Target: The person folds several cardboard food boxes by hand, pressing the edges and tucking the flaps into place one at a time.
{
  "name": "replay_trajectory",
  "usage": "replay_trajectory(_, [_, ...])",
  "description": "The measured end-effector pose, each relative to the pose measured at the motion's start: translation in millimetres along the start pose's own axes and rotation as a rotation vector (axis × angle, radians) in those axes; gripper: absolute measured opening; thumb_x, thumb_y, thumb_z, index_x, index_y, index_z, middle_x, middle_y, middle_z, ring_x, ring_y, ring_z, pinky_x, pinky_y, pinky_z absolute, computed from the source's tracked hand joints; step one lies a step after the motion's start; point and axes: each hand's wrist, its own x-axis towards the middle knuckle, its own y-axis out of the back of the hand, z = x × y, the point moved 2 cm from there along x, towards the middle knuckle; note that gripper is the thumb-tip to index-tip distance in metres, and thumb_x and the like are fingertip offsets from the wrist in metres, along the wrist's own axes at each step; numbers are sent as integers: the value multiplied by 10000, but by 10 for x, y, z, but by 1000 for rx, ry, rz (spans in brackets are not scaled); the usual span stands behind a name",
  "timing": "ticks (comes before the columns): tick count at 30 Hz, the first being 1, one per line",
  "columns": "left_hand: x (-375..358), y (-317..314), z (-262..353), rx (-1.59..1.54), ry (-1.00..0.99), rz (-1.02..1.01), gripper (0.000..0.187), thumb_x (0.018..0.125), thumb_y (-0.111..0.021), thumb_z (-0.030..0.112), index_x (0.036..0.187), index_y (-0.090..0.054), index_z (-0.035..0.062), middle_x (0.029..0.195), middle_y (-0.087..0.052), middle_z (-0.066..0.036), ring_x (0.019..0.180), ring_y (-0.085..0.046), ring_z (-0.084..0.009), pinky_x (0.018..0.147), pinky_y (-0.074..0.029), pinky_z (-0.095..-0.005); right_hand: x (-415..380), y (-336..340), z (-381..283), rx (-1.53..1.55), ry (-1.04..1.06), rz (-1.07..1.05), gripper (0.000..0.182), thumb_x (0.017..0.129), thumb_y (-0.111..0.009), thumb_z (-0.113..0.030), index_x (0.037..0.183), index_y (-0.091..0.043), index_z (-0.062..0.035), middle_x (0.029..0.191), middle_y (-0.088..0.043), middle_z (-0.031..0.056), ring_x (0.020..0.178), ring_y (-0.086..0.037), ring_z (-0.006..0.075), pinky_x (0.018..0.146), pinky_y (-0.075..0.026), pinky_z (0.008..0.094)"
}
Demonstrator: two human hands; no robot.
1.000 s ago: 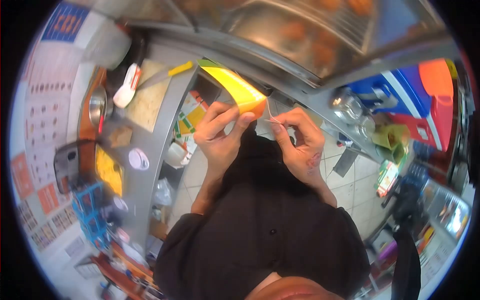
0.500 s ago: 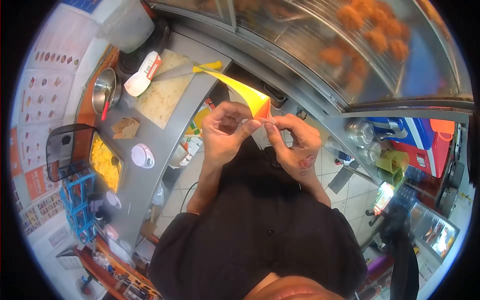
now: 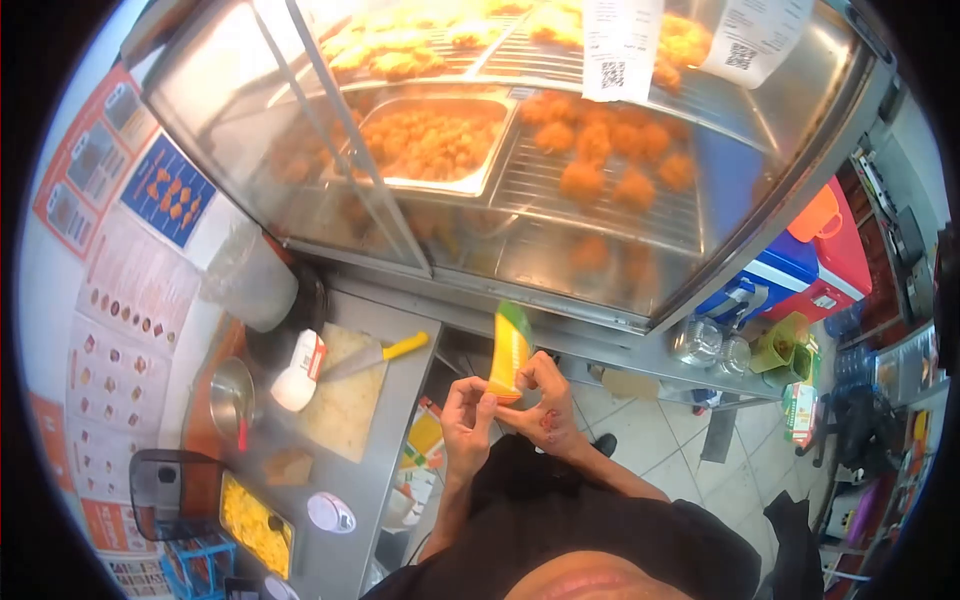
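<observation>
My left hand and my right hand are both raised in front of my chest. Between them they pinch the lower end of a yellow paper packet with a green tip, which stands upright from my fingertips. Thumbs and fingers of both hands are pressed together at its bottom edge. To the left, on the steel counter, a knife with a yellow handle lies across a stained cutting board. A white and red carton rests by the board's left edge.
A glass display case with fried pieces on racks and in a tray stands ahead. Left are a metal bowl, a tray of yellow food and a white round lid-like item. Right are blue and red boxes and glass jars.
My view has tilted up, bringing more of the display case into sight. The packet now points upward instead of slanting left, and both hands still pinch its lower end.
</observation>
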Motion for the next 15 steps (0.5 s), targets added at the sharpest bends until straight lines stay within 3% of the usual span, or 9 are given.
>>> replay_trajectory(1, [-7, -2, 18, -85, 126, 68, 145, 947, -560, 98, 1054, -541, 2, 972, -579, -54, 806, -557, -92, 755, -454, -232, 14, 8, -15, 2, 8, 17, 378, 645, -823, -132, 782, -480, -51, 747, -428, 38, 698, -451, 196, 621, -395, 307])
replay_trajectory(2, [15, 43, -6, -79, 118, 51, 145, 947, -560, 98, 1054, -541, 2, 972, -579, -54, 806, -557, -92, 755, -454, -232, 29, 32, -23, 39, -19, 11, 398, 674, -815, -152, 895, -501, -46, 819, -470, 56, 773, -487, 204, 700, -409, 307])
replay_trajectory(4, [106, 206, -54, 13, -9, 219, 209, 986, -467, 174, 1074, -526, -7, 926, -597, -54, 771, -568, -89, 663, -464, -221, 39, 78, -22, 115, -78, 0, 491, 731, -799, -192, 1120, -542, -37, 963, -554, 91, 923, -560, 220, 859, -438, 308])
replay_trajectory(5, [160, 224, -72, 6, -50, 310, 245, 992, -411, 213, 1043, -527, 4, 832, -577, -24, 714, -545, -71, 591, -434, -204, 39, 101, 30, 32, -45, 69, 468, 875, -679, -202, 1268, -492, -29, 1065, -585, 123, 1048, -556, 210, 976, -390, 305])
replay_trajectory(6, [165, 258, -65, 11, -52, 297, 245, 992, -411, 213, 1043, -527, 4, 832, -577, -24, 714, -545, -71, 591, -434, -204, 42, 87, 61, 34, -44, 83, 468, 875, -679, -202, 1268, -492, -29, 1065, -585, 123, 1048, -556, 210, 976, -390, 305])
replay_trajectory(8, [139, 319, -29, -111, -68, 311, 219, 975, -387, 183, 1000, -529, 19, 800, -544, -14, 724, -517, -58, 606, -421, -211, 29, 53, 160, 238, -287, 39, 343, 969, -549, -194, 1250, -503, -3, 1112, -592, 135, 1054, -548, 190, 979, -387, 294])
replay_trajectory(9, [155, 315, -48, -120, -87, 375, 196, 956, -378, 169, 968, -526, 41, 768, -516, -14, 695, -512, -56, 618, -405, -202, 12, 44, 186, 236, -313, -19, 300, 991, -517, -198, 1214, -542, 3, 1068, -635, 116, 995, -571, 163, 928, -412, 284])
replay_trajectory(13, [318, 648, -223, 159, -106, 274, 214, 952, -382, 143, 1023, -552, 35, 785, -541, -32, 659, -507, -61, 585, -400, -205, -12, 74, 229, 253, -401, 39, 227, 956, -572, -155, 1129, -613, -13, 964, -679, 92, 894, -612, 163, 865, -433, 293])
replay_trajectory(15, [406, 719, -220, 593, -296, 29, 226, 974, -437, 167, 1074, -585, 29, 813, -566, -24, 645, -488, -60, 571, -390, -211, 25, 126, 253, -59, -27, 86, 177, 882, -641, -81, 1053, -658, -38, 855, -686, 75, 777, -620, 188, 779, -427, 302])
